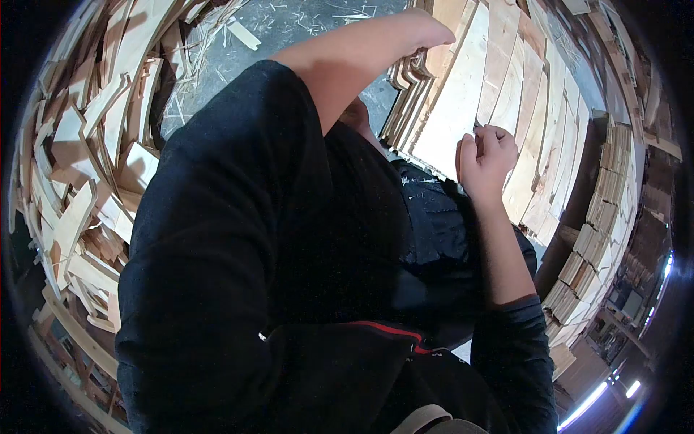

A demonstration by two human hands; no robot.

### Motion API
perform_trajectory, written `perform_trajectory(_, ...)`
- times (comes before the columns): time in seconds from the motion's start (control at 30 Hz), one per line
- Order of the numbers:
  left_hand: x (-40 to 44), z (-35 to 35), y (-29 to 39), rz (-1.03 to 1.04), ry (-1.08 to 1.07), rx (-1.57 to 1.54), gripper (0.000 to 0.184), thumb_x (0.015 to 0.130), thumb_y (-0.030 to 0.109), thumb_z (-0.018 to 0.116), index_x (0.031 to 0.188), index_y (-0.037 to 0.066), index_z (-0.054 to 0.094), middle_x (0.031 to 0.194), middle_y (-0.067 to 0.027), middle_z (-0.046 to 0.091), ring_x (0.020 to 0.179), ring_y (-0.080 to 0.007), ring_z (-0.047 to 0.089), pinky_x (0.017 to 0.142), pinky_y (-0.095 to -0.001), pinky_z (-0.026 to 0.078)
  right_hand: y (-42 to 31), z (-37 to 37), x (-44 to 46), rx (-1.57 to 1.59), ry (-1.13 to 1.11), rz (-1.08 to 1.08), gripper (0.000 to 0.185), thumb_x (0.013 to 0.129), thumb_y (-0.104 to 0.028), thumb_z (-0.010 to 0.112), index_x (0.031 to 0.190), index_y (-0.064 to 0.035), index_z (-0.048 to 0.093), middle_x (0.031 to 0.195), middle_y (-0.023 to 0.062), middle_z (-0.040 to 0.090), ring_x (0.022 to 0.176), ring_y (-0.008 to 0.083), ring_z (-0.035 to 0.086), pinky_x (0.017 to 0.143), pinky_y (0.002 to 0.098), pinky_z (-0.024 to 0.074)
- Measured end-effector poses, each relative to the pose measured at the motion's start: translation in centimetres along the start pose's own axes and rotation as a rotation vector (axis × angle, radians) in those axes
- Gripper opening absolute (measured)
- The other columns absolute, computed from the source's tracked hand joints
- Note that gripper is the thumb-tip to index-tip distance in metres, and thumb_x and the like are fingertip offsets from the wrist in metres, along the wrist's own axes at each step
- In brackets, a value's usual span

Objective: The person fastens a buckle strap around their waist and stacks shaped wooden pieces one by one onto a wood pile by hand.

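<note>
Curved wooden slats [463, 94] lie side by side in a stack in front of my body, their layered edges facing left. At the upper end of the stack, my left hand [428, 30] reaches over the wood with its back to me. Its fingers are mostly hidden, so its grip does not show. Lower down, my right hand [489, 155] rests on or just above the pale slats with its fingers curled together. A small dark tip shows by those fingers, too little to name.
Loose curved wood pieces [76, 210] are heaped along the left. On the right stands a row of stacked wood bundles [596, 217], with a dark gap beside it. Splinters and a wood scrap [244, 35] litter the grey floor [217, 72].
</note>
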State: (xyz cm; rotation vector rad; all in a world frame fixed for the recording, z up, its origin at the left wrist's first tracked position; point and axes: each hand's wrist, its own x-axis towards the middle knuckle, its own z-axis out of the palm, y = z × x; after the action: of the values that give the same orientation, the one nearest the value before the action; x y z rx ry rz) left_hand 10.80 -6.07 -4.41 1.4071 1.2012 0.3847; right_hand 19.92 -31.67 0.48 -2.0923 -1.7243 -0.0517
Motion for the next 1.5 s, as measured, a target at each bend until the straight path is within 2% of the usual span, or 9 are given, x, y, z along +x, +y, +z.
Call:
perform_trajectory(0.37, -1.7, 0.2, 1.5, -0.033, -0.054, -0.147, 0.044, 0.072, 0.030, 0.081, 0.097, -0.004, 0.070, 0.093, -0.0120, 0.070, 0.082, -0.0178, 0.068, 0.067, -0.0309, 0.054, -0.1, -0.1, 0.1, -0.003, -0.004, 0.024, 0.023, 0.074, -0.020, 0.065, 0.088, -0.0027, 0.069, 0.100, 0.0183, 0.062, 0.097, 0.0351, 0.054, 0.086, 0.0466, 0.0386)
perform_trajectory(0.47, -3.1, -0.6, 1.3, 0.143, -0.065, -0.360, 0.040, 0.079, 0.021, 0.067, 0.111, -0.004, 0.063, 0.091, -0.0180, 0.066, 0.076, -0.0268, 0.066, 0.059, -0.0394, 0.054, -0.2, 0.1, 0.0, -0.009, 0.011, 0.019, 0.023, 0.074, -0.020, 0.066, 0.089, -0.0028, 0.069, 0.100, 0.0183, 0.062, 0.096, 0.0350, 0.054, 0.086, 0.0466, 0.0386)
perform_trajectory(0.57, -1.1, 0.8, 0.6, 0.004, 0.014, -0.320, 0.054, 0.069, 0.039, 0.082, 0.099, -0.004, 0.070, 0.093, -0.0133, 0.071, 0.082, -0.0207, 0.068, 0.069, -0.0316, 0.054, -0.2, 0.1, 0.0, -0.008, 0.021, 0.005, 0.023, 0.073, -0.020, 0.066, 0.088, -0.0029, 0.069, 0.100, 0.0180, 0.062, 0.096, 0.0349, 0.054, 0.086, 0.0464, 0.0385)
perform_trajectory(0.67, -2.0, -0.1, 0.6, 0.117, 0.054, 0.339, 0.069, 0.065, 0.052, 0.081, 0.104, -0.004, 0.070, 0.099, -0.0162, 0.070, 0.085, -0.0244, 0.069, 0.076, -0.0326, 0.054, -0.3, 0.0, 0.0, -0.006, 0.031, -0.009, 0.022, 0.073, -0.019, 0.066, 0.088, -0.0031, 0.068, 0.099, 0.0173, 0.062, 0.095, 0.0344, 0.054, 0.086, 0.0461, 0.0384)
perform_trajectory(0.8, -3.4, -1.6, 0.2, 0.168, 0.041, 0.481, 0.073, 0.073, 0.066, 0.069, 0.107, 0.002, 0.069, 0.100, -0.0156, 0.070, 0.084, -0.0237, 0.070, 0.072, -0.0317, 0.056, -0.2, 0.0, -0.1, 0.019, 0.054, -0.017, 0.021, 0.073, -0.019, 0.066, 0.087, -0.0032, 0.068, 0.098, 0.0163, 0.062, 0.095, 0.0335, 0.054, 0.085, 0.0456, 0.0382)
perform_trajectory(0.9, -6.9, -3.6, 2.1, 0.088, -0.092, 0.020, 0.052, 0.076, 0.025, 0.071, 0.117, -0.006, 0.061, 0.103, -0.0216, 0.067, 0.085, -0.0293, 0.067, 0.062, -0.0403, 0.056, -0.2, -0.1, 0.1, 0.028, 0.062, -0.018, 0.021, 0.073, -0.020, 0.067, 0.086, -0.0034, 0.068, 0.096, 0.0154, 0.061, 0.094, 0.0328, 0.053, 0.084, 0.0448, 0.0380)
perform_trajectory(0.93, -8.0, -3.9, 3.7, -0.151, -0.057, 0.076, 0.053, 0.075, 0.028, 0.073, 0.113, -0.007, 0.063, 0.107, -0.0235, 0.067, 0.088, -0.0308, 0.068, 0.065, -0.0408, 0.057, -0.2, -0.2, 0.0, 0.028, 0.059, -0.018, 0.021, 0.073, -0.020, 0.067, 0.086, -0.0035, 0.068, 0.096, 0.0152, 0.061, 0.093, 0.0326, 0.053, 0.084, 0.0445, 0.0380)
perform_trajectory(1.33, -4.9, -3.7, 2.0, 0.451, -0.025, 0.411, 0.044, 0.067, 0.011, 0.070, 0.108, -0.005, 0.063, 0.101, -0.0267, 0.067, 0.095, -0.0354, 0.066, 0.080, -0.0372, 0.055, 0.0, -0.1, -0.2, 0.044, 0.056, -0.008, 0.022, 0.075, -0.024, 0.067, 0.087, -0.0055, 0.068, 0.099, 0.0138, 0.059, 0.097, 0.0319, 0.051, 0.087, 0.0436, 0.0346)
perform_trajectory(1.5, -6.7, -3.8, 3.4, 0.297, 0.052, 0.680, 0.085, 0.062, 0.011, 0.073, 0.134, -0.012, 0.035, 0.109, -0.0333, 0.061, 0.103, -0.0415, 0.063, 0.085, -0.0395, 0.054, -0.1, -0.2, -0.2, 0.029, 0.069, -0.025, 0.023, 0.075, -0.025, 0.067, 0.087, -0.0055, 0.068, 0.099, 0.0136, 0.058, 0.097, 0.0318, 0.051, 0.087, 0.0437, 0.0346)
